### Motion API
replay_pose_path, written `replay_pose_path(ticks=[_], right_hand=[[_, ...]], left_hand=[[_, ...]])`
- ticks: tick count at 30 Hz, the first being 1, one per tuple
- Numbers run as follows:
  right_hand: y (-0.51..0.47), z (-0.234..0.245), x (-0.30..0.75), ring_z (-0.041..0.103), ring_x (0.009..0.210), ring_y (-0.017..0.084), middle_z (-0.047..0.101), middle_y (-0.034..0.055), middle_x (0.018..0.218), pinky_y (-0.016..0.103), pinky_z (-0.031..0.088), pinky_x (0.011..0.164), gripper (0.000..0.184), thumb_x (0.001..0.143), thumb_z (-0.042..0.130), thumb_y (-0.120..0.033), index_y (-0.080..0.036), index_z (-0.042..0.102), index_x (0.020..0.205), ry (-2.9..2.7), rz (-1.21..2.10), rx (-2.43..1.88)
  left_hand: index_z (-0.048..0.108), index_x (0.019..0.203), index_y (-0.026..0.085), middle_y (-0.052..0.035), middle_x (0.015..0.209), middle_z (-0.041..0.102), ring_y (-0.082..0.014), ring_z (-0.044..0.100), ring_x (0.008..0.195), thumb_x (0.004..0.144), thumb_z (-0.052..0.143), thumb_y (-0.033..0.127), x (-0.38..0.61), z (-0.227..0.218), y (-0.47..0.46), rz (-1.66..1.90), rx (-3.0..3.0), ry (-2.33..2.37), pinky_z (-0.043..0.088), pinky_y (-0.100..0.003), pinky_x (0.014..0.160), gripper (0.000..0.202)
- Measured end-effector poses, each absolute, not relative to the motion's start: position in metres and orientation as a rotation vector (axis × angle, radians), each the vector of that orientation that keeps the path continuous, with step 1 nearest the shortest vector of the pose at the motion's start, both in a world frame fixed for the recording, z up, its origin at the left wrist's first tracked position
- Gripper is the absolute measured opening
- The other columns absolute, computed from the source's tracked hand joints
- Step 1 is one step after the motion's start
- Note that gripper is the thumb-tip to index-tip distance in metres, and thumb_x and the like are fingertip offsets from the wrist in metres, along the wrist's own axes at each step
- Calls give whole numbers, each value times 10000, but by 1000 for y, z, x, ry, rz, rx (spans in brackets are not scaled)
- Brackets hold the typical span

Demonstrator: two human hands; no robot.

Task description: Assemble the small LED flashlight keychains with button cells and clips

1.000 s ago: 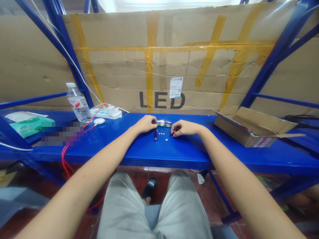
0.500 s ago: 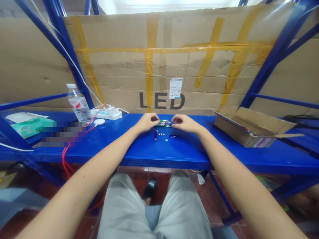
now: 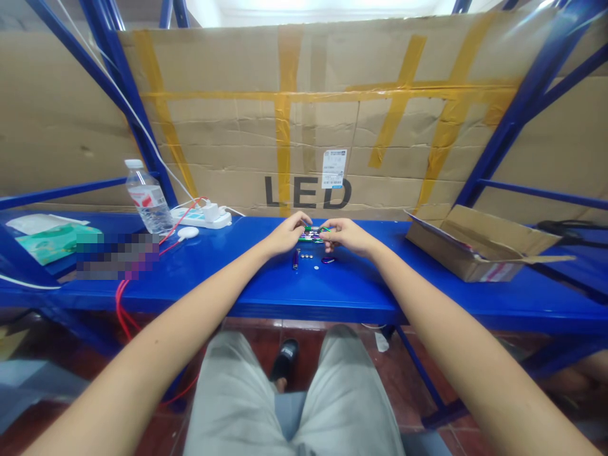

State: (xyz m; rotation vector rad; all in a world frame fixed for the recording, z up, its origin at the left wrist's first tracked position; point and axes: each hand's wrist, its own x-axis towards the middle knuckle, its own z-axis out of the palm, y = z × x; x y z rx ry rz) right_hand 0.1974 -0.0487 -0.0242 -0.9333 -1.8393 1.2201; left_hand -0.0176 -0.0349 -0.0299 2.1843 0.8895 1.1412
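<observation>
Small shiny green and purple metallic tubes [image 3: 312,235] lie in a cluster on the blue bench, between my two hands. My left hand [image 3: 288,233] has its fingers curled round the cluster's left end. At the right end, my right hand [image 3: 346,235] is closed in a pinch; its fingertips cover what they hold. Closer to me lie a small purple tube [image 3: 296,259], a row of silver button cells [image 3: 306,256], a purple clip-like piece [image 3: 328,260] and a tiny pale disc [image 3: 316,268].
An open cardboard box [image 3: 468,266] stands on the right. To the left are a water bottle [image 3: 148,199], a white power strip [image 3: 204,218], red cables [image 3: 124,304] and a green packet [image 3: 59,242]. A large carton [image 3: 228,139] rises behind the bench [image 3: 313,294].
My right hand has shifted slightly left over the tubes, its fingers now lower and pinched. My left fingers have lifted a little over the cluster's top edge.
</observation>
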Motion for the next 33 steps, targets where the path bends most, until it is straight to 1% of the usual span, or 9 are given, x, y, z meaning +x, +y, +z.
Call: replay_pose_path(ticks=[3, 6, 8, 10, 13, 17, 21, 28, 33], right_hand=[[-51, -23, 195, 487, 504, 107, 511, -33, 564, 258, 372, 518, 365, 731, 789, -445, -171, 560, 803, -1787, 1324, -918], [-54, -21, 192, 357, 500, 84, 389, -63, 571, 259, 327, 513, 322, 759, 752, -400, -190, 508, 772, -1729, 1461, -907], [-55, -20, 190, 319, 513, 89, 357, -63, 587, 270, 319, 522, 279, 772, 718, -363, -197, 494, 766, -1738, 1458, -940], [-53, -20, 189, 328, 525, 100, 363, -58, 594, 281, 327, 540, 226, 785, 675, -341, -198, 500, 771, -1810, 1348, -999], [-47, -24, 186, 394, 562, 126, 422, -44, 592, 289, 348, 582, 170, 810, 606, -341, -195, 521, 787, -1986, 1027, -1097], [-40, -27, 184, 479, 696, 158, 540, -6, 690, 291, 376, 678, 152, 808, 549, -333, -186, 540, 772, -2103, 616, -1066], [-36, -30, 182, 516, 755, 173, 590, 13, 761, 290, 395, 716, 157, 823, 521, -325, -176, 566, 800, -2137, 527, -1061], [-31, -33, 186, 572, 829, 179, 657, 37, 856, 268, 404, 746, 120, 869, 507, -223, -163, 608, 845, -2181, 422, -1202], [-36, -31, 194, 578, 799, 179, 685, 57, 875, 262, 394, 706, 125, 880, 505, -181, -164, 620, 835, -2241, 344, -1364]], left_hand=[[587, 1004, 188, -32, 991, 655, -184, 587, 944, 896, 457, 198, -14, -31, -39, 1064, 2305, 917, 450, -329, 861, 170], [590, 1009, 193, -27, 923, 664, -193, 591, 877, 918, 533, 353, -12, -31, -43, 1047, 2430, 986, 454, -326, 811, 192], [598, 983, 195, -24, 883, 671, -193, 596, 842, 923, 547, 372, -12, -30, -44, 1048, 2487, 1051, 453, -321, 787, 193], [608, 954, 199, -36, 916, 690, -202, 609, 875, 940, 524, 343, -12, -29, -44, 1026, 2549, 1089, 451, -326, 807, 167], [623, 941, 202, -61, 976, 705, -225, 613, 938, 957, 482, 294, -12, -30, -41, 970, 2667, 1146, 444, -343, 846, 170], [645, 879, 193, -80, 915, 703, -236, 608, 896, 983, 409, 290, -13, -31, -36, 904, 2756, 1238, 442, -344, 817, 275], [656, 877, 184, -66, 891, 709, -217, 620, 846, 989, 404, 337, -14, -32, -36, 911, 2641, 1216, 450, -321, 772, 316], [689, 1022, 212, -30, 1060, 734, -196, 647, 999, 950, 482, 274, -17, -34, -32, 921, 2546, 1057, 451, -318, 922, 228], [718, 1025, 215, -64, 1042, 711, -228, 608, 992, 938, 505, 270, -20, -34, -30, 735, 2780, 1113, 432, -352, 922, 236]])
